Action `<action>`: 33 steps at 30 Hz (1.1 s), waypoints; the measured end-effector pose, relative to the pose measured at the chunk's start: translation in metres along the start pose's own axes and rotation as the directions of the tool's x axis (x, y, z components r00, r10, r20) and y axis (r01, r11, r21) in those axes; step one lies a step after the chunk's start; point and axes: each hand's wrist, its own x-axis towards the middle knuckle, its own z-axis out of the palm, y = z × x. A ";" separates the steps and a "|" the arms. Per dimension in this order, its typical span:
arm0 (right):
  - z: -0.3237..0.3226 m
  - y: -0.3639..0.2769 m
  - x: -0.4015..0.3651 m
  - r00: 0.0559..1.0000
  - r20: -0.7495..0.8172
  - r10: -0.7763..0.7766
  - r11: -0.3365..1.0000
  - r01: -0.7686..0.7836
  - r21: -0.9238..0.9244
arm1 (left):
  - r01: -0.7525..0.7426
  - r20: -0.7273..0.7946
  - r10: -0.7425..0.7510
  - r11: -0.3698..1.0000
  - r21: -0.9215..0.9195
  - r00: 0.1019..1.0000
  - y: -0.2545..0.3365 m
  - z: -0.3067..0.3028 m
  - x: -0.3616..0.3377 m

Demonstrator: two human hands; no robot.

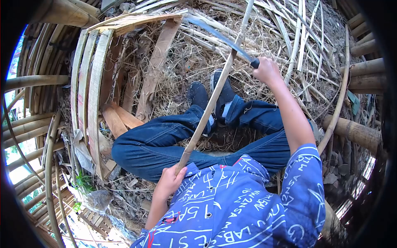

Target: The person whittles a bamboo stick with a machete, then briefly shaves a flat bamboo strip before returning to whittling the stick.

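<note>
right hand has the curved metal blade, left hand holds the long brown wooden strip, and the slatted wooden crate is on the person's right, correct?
The side is wrong: the head view shows the slatted wooden crate on the person's left. The rest stands: the right hand holds the curved metal blade, and the left hand holds the long brown wooden strip.

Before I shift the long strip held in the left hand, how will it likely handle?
The long strip looks fairly stiff, since it runs nearly straight from the left hand past the blade. Being slender, it is probably light for its length. Held near one end, its far end may swing.
</note>
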 end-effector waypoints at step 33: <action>0.064 0.003 -0.098 0.999 0.036 0.035 0.929 -0.046 0.366 | 0.067 -0.263 0.097 0.833 0.549 0.960 0.057 -0.037 -0.034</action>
